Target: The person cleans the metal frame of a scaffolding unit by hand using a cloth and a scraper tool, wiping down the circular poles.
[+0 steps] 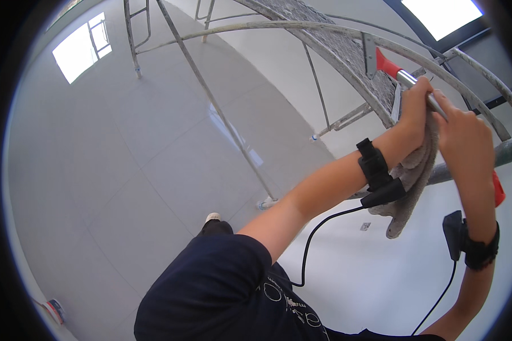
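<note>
A long-handled scraper with a metal blade, red head and shiny metal shaft [406,78] slants across the upper right. My left hand [417,100] is closed around the shaft below the red head. Lower on the shaft, my right hand [465,132] grips it close beside the left. A grey-brown cloth [411,187] hangs bunched at my left hand and wrist; which fingers pinch it is hidden. The blade [369,55] is at a curved scaffold tube in the picture; contact cannot be told. A red end piece [498,188] shows behind my right forearm.
Paint-spattered scaffold tubes [213,87] and a mesh platform [337,47] span the top. Scaffold feet stand on the grey tiled floor [145,170]. Black cables [306,247] run from both wrist straps. A tape-like roll [54,311] lies at lower left; a window [441,17] is at upper right.
</note>
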`<state>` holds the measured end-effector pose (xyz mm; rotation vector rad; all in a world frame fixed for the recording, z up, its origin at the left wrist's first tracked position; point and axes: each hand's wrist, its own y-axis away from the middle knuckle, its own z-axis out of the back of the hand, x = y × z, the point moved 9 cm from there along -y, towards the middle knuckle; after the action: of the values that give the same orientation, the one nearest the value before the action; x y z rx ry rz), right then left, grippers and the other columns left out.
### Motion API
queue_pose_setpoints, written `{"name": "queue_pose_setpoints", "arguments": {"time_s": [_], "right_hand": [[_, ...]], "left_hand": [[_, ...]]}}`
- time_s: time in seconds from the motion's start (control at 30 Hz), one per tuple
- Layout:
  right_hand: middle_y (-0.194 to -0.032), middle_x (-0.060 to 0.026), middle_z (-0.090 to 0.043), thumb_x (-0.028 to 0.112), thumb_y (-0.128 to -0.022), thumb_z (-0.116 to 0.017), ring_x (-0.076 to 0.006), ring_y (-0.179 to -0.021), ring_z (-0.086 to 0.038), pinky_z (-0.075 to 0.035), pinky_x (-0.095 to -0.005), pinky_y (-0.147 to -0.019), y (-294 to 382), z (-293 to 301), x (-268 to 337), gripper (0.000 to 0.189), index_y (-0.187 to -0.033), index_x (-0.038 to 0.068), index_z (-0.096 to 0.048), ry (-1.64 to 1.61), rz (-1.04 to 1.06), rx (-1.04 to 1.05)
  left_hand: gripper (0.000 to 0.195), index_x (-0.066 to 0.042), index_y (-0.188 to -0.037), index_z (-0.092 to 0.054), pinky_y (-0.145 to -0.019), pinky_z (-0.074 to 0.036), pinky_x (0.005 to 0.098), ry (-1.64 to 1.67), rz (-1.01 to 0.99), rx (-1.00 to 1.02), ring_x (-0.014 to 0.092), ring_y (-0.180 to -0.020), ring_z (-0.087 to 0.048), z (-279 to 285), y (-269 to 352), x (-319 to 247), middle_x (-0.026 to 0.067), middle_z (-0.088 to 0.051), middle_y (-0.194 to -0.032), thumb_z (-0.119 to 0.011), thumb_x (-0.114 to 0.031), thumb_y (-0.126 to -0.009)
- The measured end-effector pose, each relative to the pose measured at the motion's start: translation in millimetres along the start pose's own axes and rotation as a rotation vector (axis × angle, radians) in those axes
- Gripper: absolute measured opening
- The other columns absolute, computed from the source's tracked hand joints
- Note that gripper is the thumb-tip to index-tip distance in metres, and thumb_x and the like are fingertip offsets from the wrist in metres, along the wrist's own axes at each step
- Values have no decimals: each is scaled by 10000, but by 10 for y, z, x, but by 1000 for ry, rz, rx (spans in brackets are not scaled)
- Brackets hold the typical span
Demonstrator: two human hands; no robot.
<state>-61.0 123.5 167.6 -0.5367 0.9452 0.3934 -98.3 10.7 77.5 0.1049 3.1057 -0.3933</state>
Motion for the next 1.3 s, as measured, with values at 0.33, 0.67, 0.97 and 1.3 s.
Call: {"name": "queue_pose_setpoints", "arguments": {"time_s": [0.33,0.67,0.97,1.3], "right_hand": [[-633,-87,-605,259,-888,-533,-244,-566,-632,-510,-322,-517,-258,-617,464,384,-1267,206,-509,-111,7,-106],[-655,-46,-619,245,-856,-620,-171,-545,-625,-501,-233,-468,291,-525,-156,413,-1259,238,-530,38,-176,-195],[-696,-117,-605,208,-893,-562,-284,-662,-636,-520,-314,-614,46,-754,-316,132,-981,114,-534,-446,-184,-123],[-704,-113,-620,170,-921,-511,-231,-588,-605,-467,-295,-531,-100,-614,52,403,-1317,228,-472,-446,-144,-8]], "left_hand": [[170,-56,-653,-499,-478,-356,287,-152,-194,-187,109,-536,-457,771,-154,-414,15,-476,-617,-528,-188,-755],[290,-32,-621,-521,-476,-315,261,-276,-224,-41,70,-528,-408,126,-125,8,-1,-470,-590,-622,-253,-779],[296,-4,-614,-518,-478,-313,284,-389,-254,-219,96,-514,-395,428,-328,-126,9,-445,-558,-624,-245,-750],[283,7,-581,-489,-461,-307,307,-310,-345,-292,106,-508,-400,547,-296,-482,11,-443,-536,-559,-204,-758]]}}
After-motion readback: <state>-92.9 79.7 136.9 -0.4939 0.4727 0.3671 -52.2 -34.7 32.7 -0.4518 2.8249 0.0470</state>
